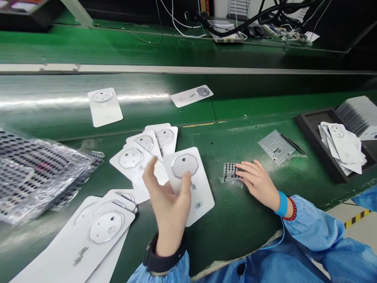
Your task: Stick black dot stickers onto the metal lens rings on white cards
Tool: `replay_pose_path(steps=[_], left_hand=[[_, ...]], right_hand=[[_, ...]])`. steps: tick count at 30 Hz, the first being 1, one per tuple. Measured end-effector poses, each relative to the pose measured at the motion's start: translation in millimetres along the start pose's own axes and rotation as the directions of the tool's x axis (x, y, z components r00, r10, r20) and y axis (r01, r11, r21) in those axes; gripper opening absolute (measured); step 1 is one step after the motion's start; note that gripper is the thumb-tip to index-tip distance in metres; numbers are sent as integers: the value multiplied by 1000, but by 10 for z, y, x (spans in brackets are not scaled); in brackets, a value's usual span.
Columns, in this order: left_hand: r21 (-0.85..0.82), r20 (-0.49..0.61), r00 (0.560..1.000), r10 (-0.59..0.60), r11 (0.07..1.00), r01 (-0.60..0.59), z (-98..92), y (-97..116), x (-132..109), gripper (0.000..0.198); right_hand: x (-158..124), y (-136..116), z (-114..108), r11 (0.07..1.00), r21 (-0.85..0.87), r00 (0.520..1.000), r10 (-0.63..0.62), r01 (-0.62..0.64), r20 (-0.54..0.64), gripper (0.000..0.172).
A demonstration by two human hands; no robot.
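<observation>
Fingers (247, 168) of the right hand (260, 188) lie extended at the dotted sheet (229, 171), left hand (171, 206) thumbs a white card (203, 198), grip unclear; likely dot pickup, calling for a clean peel.

A green workbench (232, 224) and corded wrist strap (282, 203) suggest a factory workshop.

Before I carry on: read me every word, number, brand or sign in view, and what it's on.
No text is readable.
White card at the left hand: two dark marks, too blurred.
Front-left card: dark mark, too blurred.
Far card: dark mark, too small.
Striped floor tape: yellow-black, no words visible.
</observation>
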State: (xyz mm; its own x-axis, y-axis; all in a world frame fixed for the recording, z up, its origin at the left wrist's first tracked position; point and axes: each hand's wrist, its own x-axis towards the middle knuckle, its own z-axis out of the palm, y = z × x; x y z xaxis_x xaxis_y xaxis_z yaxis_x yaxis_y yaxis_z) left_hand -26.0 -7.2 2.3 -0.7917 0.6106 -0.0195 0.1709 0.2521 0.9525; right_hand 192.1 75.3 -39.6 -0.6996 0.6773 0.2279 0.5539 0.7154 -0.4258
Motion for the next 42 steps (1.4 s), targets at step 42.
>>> replay_pose_path(steps=[42], left_hand=[[-284,526,821,-224,863,418,284,-31,-226,38]], right_hand=[[269,-223,58,901,36,884,-416,432,-215,19]])
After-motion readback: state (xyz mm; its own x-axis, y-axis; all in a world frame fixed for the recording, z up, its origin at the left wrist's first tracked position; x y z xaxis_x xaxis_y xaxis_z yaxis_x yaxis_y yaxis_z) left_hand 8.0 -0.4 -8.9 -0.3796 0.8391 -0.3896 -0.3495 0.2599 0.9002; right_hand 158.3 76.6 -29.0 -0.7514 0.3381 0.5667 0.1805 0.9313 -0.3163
